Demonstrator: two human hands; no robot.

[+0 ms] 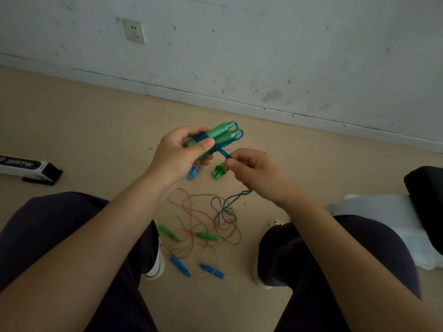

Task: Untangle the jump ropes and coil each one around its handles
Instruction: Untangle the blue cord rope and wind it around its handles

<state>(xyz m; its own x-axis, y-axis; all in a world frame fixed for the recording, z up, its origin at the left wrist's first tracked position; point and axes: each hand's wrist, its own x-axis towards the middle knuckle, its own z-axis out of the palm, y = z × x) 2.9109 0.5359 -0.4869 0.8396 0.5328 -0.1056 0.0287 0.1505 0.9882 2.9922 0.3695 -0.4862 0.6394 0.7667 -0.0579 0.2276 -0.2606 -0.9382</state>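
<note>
Left hand (178, 153) grips a pair of green handles (217, 135) held side by side, thumb pressed across the blue-teal rope (203, 140) wound round their middle. The handles' tapered ends point up and away from the hand toward the wall (263, 44), rope loops coming out of the tips.

Right hand (255, 174), just right of and slightly below the left, pinches the same rope between thumb and fingers; a short taut stretch runs from the wraps to the pinch. The loose rest of the rope (225, 209) hangs out below the right hand and drops in loops to the floor (96, 121).

Beyond the hands, on the floor: a coiled green-handled bundle (219, 172) just left of the right hand's fingertips, a blue-handled bundle (193, 172) under the left hand, partly hidden.

Below both hands, between the person's knees: a tangle of orange-red ropes (191, 226) with two loose green handles (206, 236) and two blue handles (212, 270) lying apart. The hanging teal rope lands on the tangle's right side.

Far left of the left hand, a black-and-white box (26, 167) on the floor. Wall socket (134, 31) above. Right of the right arm, a white container (383, 224) with something black on it.
</note>
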